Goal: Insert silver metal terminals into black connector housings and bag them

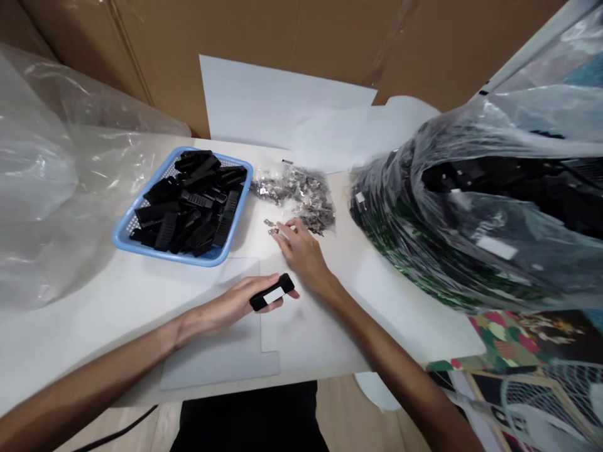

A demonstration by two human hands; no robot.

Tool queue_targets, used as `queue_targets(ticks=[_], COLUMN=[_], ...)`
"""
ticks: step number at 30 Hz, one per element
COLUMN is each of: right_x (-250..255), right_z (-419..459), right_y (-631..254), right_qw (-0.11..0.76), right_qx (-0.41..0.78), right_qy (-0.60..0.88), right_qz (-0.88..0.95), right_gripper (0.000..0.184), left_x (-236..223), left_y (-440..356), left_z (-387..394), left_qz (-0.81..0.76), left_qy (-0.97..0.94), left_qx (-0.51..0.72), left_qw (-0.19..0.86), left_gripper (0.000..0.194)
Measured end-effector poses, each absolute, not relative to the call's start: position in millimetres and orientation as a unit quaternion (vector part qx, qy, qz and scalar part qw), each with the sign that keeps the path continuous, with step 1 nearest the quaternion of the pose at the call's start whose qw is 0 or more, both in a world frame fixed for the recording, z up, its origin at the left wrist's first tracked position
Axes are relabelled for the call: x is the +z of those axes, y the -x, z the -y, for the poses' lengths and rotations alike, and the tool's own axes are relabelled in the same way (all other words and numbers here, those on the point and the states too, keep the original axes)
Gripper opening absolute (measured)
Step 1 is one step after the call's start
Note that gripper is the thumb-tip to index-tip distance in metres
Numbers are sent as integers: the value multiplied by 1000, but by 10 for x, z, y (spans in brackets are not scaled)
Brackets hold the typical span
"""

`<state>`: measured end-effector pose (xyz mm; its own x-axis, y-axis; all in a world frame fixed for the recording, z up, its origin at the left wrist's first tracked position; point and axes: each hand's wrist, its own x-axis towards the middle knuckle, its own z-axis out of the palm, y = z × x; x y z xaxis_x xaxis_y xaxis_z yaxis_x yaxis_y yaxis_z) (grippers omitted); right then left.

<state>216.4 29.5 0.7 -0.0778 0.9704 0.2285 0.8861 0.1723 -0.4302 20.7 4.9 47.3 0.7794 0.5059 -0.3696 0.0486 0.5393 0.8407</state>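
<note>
My left hand (238, 296) is closed around a black plastic casing (257, 302), a small oblong block with a white patch (274, 295) on its upward side. It holds the casing above the white table. Farther forward, my right hand (305, 254) reaches down to the tabletop, its thumb and fingertips pinched at small shiny metal pieces (272, 231). Another metal piece (268, 223) shows just beyond the fingertips. Right behind that hand lies a clear bag (306, 188) full of similar metal pieces.
A blue basket (217, 256) holding several black casings (164, 232) stands at the left. Clear plastic sheeting (42, 176) bulges along the left side. A big plastic bag (452, 150) of black and green parts takes up the right. Cardboard (282, 31) walls the back.
</note>
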Motion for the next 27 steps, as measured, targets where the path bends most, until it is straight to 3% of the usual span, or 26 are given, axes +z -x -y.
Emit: queue_targets(ticks=[14, 22, 27], right_x=[-104, -108, -130], right_z=[-259, -262, -303], right_y=[-2208, -2279, -2315], right_qw=[259, 290, 266], right_qx=[68, 79, 56], right_qy=[600, 615, 611], right_qz=[754, 729, 744], right_gripper=[38, 41, 38], left_x=[419, 340, 259], left_y=[-163, -189, -173], left_z=[-138, -157, -201], left_qz=[-295, -297, -324], left_qy=[-363, -409, -506], left_qx=[263, 274, 253], left_qw=[844, 818, 758], left_gripper=[29, 37, 36])
